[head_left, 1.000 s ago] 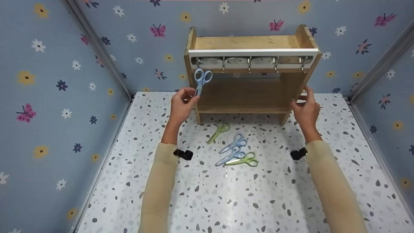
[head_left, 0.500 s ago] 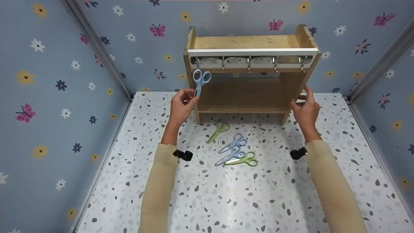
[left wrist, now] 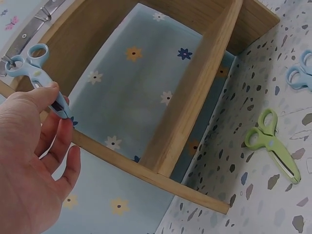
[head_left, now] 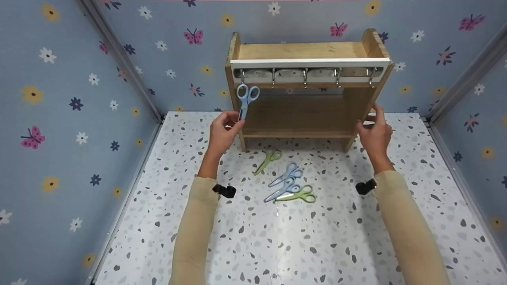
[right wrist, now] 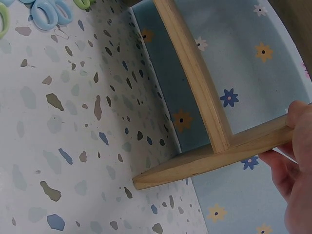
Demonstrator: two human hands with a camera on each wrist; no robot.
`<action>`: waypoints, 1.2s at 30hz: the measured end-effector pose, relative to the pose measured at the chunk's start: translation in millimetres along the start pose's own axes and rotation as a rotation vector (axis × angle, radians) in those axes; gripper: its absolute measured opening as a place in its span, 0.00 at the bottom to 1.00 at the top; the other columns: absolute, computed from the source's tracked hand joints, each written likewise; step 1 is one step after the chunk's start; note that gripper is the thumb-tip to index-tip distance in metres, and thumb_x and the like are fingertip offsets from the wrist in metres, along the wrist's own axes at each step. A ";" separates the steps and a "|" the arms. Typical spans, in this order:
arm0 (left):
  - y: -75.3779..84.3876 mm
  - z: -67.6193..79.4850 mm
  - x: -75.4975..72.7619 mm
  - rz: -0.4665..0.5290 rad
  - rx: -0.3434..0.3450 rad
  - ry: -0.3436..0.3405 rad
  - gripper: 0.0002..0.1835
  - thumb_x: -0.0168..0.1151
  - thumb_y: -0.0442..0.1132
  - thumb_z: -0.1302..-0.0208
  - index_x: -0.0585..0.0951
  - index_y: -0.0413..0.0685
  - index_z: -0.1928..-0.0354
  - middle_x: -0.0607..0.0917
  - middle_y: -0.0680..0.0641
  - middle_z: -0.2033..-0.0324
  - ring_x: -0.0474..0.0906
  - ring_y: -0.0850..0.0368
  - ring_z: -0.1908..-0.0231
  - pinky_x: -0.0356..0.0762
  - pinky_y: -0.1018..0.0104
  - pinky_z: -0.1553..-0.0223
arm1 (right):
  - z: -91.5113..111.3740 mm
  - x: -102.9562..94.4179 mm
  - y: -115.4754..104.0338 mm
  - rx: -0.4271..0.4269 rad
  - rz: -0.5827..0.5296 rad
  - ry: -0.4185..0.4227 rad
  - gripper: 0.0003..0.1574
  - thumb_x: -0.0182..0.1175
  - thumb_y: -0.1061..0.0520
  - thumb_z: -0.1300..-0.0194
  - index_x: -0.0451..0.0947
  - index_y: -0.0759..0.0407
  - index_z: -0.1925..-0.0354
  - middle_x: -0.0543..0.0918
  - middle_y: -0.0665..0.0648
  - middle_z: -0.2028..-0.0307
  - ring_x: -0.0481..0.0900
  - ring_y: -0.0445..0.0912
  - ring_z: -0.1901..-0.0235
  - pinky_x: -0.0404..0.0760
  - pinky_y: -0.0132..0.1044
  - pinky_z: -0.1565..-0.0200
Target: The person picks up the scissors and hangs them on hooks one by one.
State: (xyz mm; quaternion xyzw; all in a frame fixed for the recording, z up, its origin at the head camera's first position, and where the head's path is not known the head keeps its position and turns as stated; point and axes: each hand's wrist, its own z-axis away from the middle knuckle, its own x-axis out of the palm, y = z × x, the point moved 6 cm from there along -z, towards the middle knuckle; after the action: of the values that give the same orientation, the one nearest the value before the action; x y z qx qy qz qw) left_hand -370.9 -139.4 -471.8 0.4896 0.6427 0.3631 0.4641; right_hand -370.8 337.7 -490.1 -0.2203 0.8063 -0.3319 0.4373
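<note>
Blue scissors (head_left: 244,105) hang points down at the leftmost hook of a metal hook rail (head_left: 289,74). My left hand (head_left: 222,132) pinches their blade end between thumb and fingers. In the left wrist view, one handle ring (left wrist: 16,65) appears to have the hook through it. The rail runs along the front of a wooden shelf (head_left: 301,133). At its right side panel, my right hand (head_left: 374,134) grips the edge, thumb in front and fingers behind; the right wrist view shows this panel (right wrist: 209,163) too.
On the speckled table (head_left: 317,245) before the shelf lie green scissors (head_left: 268,161), two blue scissors (head_left: 286,176) and another green pair (head_left: 299,194), partly overlapping. Flowered walls (head_left: 59,138) enclose the back and sides. The other hooks (head_left: 305,77) carry nothing.
My left hand has shifted very slightly down at the blade end of the blue scissors. The right hand, the shelf and the scissors on the table stay put.
</note>
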 end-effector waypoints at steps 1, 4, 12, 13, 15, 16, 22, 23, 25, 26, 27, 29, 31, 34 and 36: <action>-1.3 0.5 0.3 -0.005 -0.002 -0.003 0.14 0.71 0.36 0.21 0.85 0.38 0.41 0.89 0.41 0.53 0.81 0.61 0.58 0.80 0.72 0.54 | -0.1 0.2 0.1 0.002 0.000 -0.002 0.38 0.66 0.58 0.22 0.71 0.50 0.19 0.93 0.70 0.40 0.96 0.66 0.47 0.91 0.64 0.44; -4.0 1.8 0.9 -0.017 -0.007 -0.013 0.14 0.71 0.36 0.21 0.85 0.38 0.40 0.89 0.39 0.51 0.81 0.62 0.57 0.80 0.71 0.52 | -0.5 0.8 0.4 0.004 -0.005 -0.007 0.38 0.66 0.57 0.22 0.70 0.50 0.18 0.93 0.71 0.40 0.96 0.66 0.47 0.91 0.64 0.43; -10.0 5.2 -0.1 -0.045 -0.024 -0.030 0.18 0.69 0.37 0.20 0.85 0.38 0.34 0.91 0.35 0.44 0.85 0.54 0.51 0.80 0.71 0.50 | -1.2 1.5 0.3 0.029 -0.006 -0.020 0.39 0.66 0.57 0.22 0.70 0.49 0.18 0.92 0.70 0.39 0.96 0.65 0.46 0.91 0.63 0.43; -10.7 5.3 -0.2 -0.046 -0.026 -0.033 0.18 0.69 0.37 0.20 0.85 0.38 0.34 0.91 0.35 0.43 0.86 0.53 0.50 0.80 0.71 0.49 | -1.2 1.4 0.1 0.033 -0.006 -0.022 0.39 0.66 0.57 0.22 0.70 0.49 0.18 0.92 0.69 0.39 0.96 0.65 0.46 0.91 0.63 0.43; -12.5 5.6 -0.4 -0.046 -0.029 -0.038 0.18 0.69 0.37 0.20 0.85 0.39 0.33 0.91 0.35 0.43 0.86 0.50 0.48 0.81 0.70 0.49 | -1.4 1.0 -0.2 0.040 -0.004 -0.024 0.39 0.66 0.57 0.22 0.70 0.49 0.18 0.92 0.69 0.39 0.96 0.65 0.46 0.91 0.63 0.42; -13.3 5.9 -0.5 -0.044 -0.029 -0.040 0.18 0.69 0.37 0.20 0.85 0.39 0.33 0.91 0.36 0.43 0.87 0.50 0.48 0.81 0.71 0.49 | -1.5 1.0 -0.3 0.042 -0.001 -0.026 0.39 0.66 0.57 0.22 0.70 0.49 0.18 0.92 0.69 0.38 0.95 0.65 0.45 0.91 0.63 0.41; -17.1 8.2 -1.8 -0.043 -0.023 -0.039 0.19 0.69 0.36 0.20 0.86 0.39 0.33 0.92 0.35 0.44 0.88 0.49 0.49 0.80 0.73 0.51 | -0.4 0.1 -0.9 0.017 0.013 -0.011 0.38 0.66 0.57 0.22 0.71 0.48 0.19 0.93 0.68 0.39 0.96 0.65 0.47 0.92 0.50 0.48; -17.4 8.5 -1.8 -0.043 -0.021 -0.040 0.19 0.69 0.36 0.20 0.86 0.39 0.33 0.92 0.35 0.43 0.88 0.48 0.49 0.80 0.73 0.51 | -0.1 0.1 -1.0 0.011 0.014 -0.008 0.38 0.66 0.57 0.22 0.71 0.48 0.19 0.93 0.68 0.40 0.96 0.65 0.47 0.91 0.50 0.49; -17.7 9.3 -1.9 -0.044 -0.020 -0.043 0.19 0.68 0.36 0.19 0.85 0.40 0.32 0.92 0.35 0.43 0.89 0.46 0.48 0.80 0.73 0.51 | -0.1 0.2 -0.7 0.000 0.015 0.000 0.37 0.66 0.57 0.22 0.72 0.49 0.20 0.93 0.69 0.40 0.96 0.66 0.48 0.91 0.51 0.50; -17.9 9.5 -2.1 -0.046 -0.019 -0.043 0.19 0.68 0.36 0.19 0.85 0.40 0.32 0.92 0.36 0.43 0.89 0.45 0.47 0.80 0.73 0.50 | -0.3 0.5 -0.5 0.004 0.014 -0.002 0.38 0.66 0.57 0.22 0.71 0.49 0.19 0.93 0.69 0.40 0.96 0.66 0.48 0.92 0.53 0.48; -18.2 9.6 -2.2 -0.046 -0.018 -0.045 0.19 0.68 0.36 0.19 0.85 0.40 0.32 0.92 0.36 0.42 0.89 0.44 0.46 0.80 0.72 0.50 | -0.6 0.8 -0.5 0.007 0.013 -0.005 0.38 0.66 0.57 0.22 0.71 0.49 0.19 0.92 0.70 0.40 0.96 0.66 0.47 0.92 0.58 0.46; -18.7 9.8 -2.2 -0.046 -0.019 -0.048 0.19 0.68 0.36 0.19 0.85 0.40 0.31 0.92 0.36 0.41 0.89 0.43 0.45 0.80 0.72 0.50 | -1.3 1.4 -0.3 0.014 0.015 -0.011 0.38 0.66 0.57 0.22 0.70 0.49 0.19 0.92 0.70 0.39 0.96 0.67 0.47 0.91 0.64 0.43; -19.8 9.7 -2.4 -0.048 -0.024 -0.049 0.20 0.68 0.36 0.19 0.85 0.40 0.30 0.93 0.35 0.41 0.89 0.43 0.45 0.80 0.71 0.50 | -1.7 1.4 -0.1 0.017 0.016 -0.010 0.38 0.66 0.57 0.22 0.70 0.49 0.19 0.92 0.70 0.39 0.96 0.66 0.47 0.91 0.63 0.44; -21.9 9.4 -2.6 -0.050 -0.032 -0.050 0.20 0.67 0.36 0.19 0.85 0.41 0.30 0.93 0.36 0.41 0.88 0.43 0.44 0.80 0.71 0.51 | -1.7 1.2 -0.5 0.016 0.022 -0.007 0.38 0.66 0.57 0.22 0.71 0.49 0.19 0.92 0.70 0.40 0.96 0.66 0.47 0.91 0.63 0.45; -23.3 9.5 -2.7 -0.055 -0.035 -0.051 0.21 0.67 0.36 0.19 0.84 0.41 0.29 0.93 0.36 0.41 0.89 0.42 0.43 0.79 0.71 0.51 | -1.6 1.1 -1.1 0.015 0.026 -0.005 0.38 0.66 0.57 0.22 0.71 0.49 0.19 0.93 0.69 0.40 0.96 0.65 0.48 0.90 0.62 0.45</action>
State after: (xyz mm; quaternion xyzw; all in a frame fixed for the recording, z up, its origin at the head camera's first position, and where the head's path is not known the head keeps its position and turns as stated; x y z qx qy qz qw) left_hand -368.4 -147.9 -495.5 0.4728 0.6375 0.3488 0.4984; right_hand -372.6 336.8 -489.3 -0.2071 0.8055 -0.3316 0.4453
